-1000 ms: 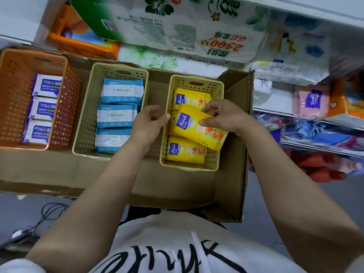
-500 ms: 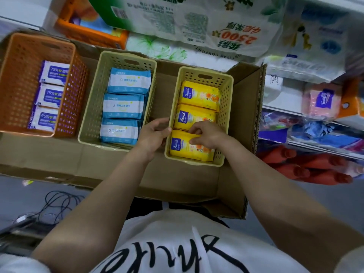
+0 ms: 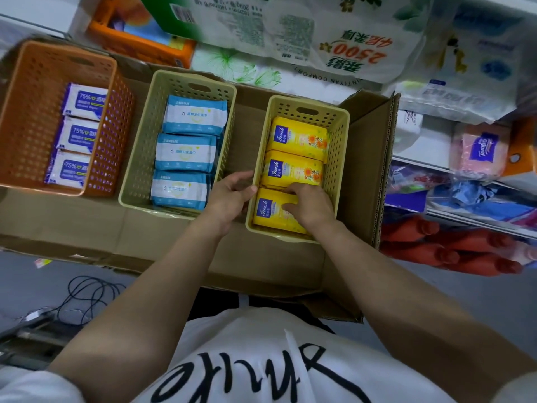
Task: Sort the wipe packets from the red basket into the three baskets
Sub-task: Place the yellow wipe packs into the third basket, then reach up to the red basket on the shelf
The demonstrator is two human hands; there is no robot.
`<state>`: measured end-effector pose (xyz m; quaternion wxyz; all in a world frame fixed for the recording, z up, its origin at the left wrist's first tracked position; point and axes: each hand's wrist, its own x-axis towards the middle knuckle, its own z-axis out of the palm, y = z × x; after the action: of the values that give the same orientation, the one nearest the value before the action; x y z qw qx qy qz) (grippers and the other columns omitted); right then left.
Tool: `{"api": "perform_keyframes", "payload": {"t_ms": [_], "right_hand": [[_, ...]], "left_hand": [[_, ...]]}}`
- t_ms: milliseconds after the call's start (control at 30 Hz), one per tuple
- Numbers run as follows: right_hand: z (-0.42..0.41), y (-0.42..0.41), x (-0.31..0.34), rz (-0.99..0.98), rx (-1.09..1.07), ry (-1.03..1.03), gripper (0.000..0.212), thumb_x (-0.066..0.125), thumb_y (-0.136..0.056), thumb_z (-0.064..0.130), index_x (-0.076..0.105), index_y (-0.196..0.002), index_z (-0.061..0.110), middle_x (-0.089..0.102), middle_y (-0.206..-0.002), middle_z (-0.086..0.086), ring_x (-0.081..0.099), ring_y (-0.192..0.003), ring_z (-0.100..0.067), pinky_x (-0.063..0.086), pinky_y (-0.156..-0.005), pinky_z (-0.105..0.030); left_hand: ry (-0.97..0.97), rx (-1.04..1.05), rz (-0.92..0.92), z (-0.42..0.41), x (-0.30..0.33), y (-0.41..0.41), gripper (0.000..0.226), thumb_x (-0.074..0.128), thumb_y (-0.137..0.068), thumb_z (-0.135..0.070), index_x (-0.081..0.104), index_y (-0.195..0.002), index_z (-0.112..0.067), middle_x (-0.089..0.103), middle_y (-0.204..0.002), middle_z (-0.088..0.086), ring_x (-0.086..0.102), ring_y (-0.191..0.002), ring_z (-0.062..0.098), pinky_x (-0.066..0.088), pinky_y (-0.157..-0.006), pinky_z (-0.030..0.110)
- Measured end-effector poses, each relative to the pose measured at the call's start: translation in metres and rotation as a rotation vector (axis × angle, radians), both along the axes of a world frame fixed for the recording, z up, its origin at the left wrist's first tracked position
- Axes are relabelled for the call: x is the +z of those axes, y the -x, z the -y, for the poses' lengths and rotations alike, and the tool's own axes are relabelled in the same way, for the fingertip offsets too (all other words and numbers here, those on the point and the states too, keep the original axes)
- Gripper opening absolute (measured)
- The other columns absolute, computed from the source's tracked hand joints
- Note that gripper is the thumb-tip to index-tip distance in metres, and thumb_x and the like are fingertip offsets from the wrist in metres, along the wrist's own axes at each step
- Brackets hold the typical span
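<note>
So the right hand is down in the right-hand beige basket, fingers curled onto the nearest yellow packet, tucking it into line below the two other yellow ones. Whether it's pinching the packet or just pressing it flat, I honestly can't tell. The left hand is loosely curled against that basket's left wall, apparently steadying it, holding nothing. The middle beige basket has three blue-and-white packets, and the orange basket has three white-and-purple ones. The red basket isn't in view. Looks like the settling step of a drop; next should be letting go and going for another packet, if any remain.
</note>
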<state>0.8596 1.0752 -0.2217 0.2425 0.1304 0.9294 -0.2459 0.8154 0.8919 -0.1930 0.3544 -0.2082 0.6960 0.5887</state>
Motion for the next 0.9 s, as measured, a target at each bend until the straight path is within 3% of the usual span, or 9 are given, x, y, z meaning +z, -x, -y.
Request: {"api": "perform_keyframes", "payload": {"t_ms": [300,433,533,733,900], "right_hand": [[0.007,-0.005,0.008,-0.107,0.097,-0.168,0.034,0.068,-0.090,0.033,0.061,-0.119,0.017,0.066,-0.116,-0.007,0.062,-0.106,-0.028,0.054,-0.083,-0.038],[0.002,0.002,0.032,-0.068,0.023,-0.163,0.033,0.065,-0.090,0.042,0.065,-0.115,0.021,0.068,-0.112,-0.004,0.063,-0.103,-0.026,0.055,-0.084,-0.039],[-0.003,0.014,0.058,-0.019,-0.025,-0.137,0.037,0.063,-0.091,0.045,0.063,-0.121,0.022,0.066,-0.120,-0.004,0.062,-0.109,-0.026,0.054,-0.087,-0.039],[0.039,0.039,0.134,-0.116,0.013,-0.177,0.042,0.062,-0.093,0.040,0.060,-0.130,0.020,0.062,-0.130,-0.008,0.056,-0.121,-0.028,0.048,-0.096,-0.038],[0.149,0.031,0.192,-0.422,0.067,-0.175,0.038,0.063,-0.094,0.031,0.061,-0.129,0.018,0.063,-0.130,-0.005,0.056,-0.122,-0.025,0.042,-0.098,-0.034]], "left_hand": [[0.082,-0.006,-0.083,-0.007,0.009,-0.005,0.035,0.059,-0.098,-0.015,0.060,-0.130,-0.027,0.061,-0.127,-0.002,0.062,-0.112,0.019,0.056,-0.091,0.042],[0.149,-0.063,-0.146,0.002,0.021,-0.005,0.036,0.063,-0.095,-0.021,0.059,-0.130,-0.026,0.060,-0.129,0.000,0.060,-0.114,0.021,0.054,-0.096,0.044],[0.160,-0.120,-0.225,0.024,0.039,-0.002,0.037,0.063,-0.095,-0.027,0.057,-0.131,-0.024,0.061,-0.127,0.001,0.060,-0.113,0.021,0.053,-0.097,0.043],[0.225,-0.198,-0.462,0.129,0.081,0.008,0.037,0.072,-0.084,-0.036,0.067,-0.117,-0.021,0.070,-0.108,0.003,0.066,-0.102,0.018,0.052,-0.096,0.037],[0.453,-0.138,-0.727,0.265,0.122,0.000,0.034,0.074,-0.086,-0.017,0.068,-0.119,-0.011,0.070,-0.114,0.009,0.065,-0.106,0.023,0.049,-0.096,0.037]]}}
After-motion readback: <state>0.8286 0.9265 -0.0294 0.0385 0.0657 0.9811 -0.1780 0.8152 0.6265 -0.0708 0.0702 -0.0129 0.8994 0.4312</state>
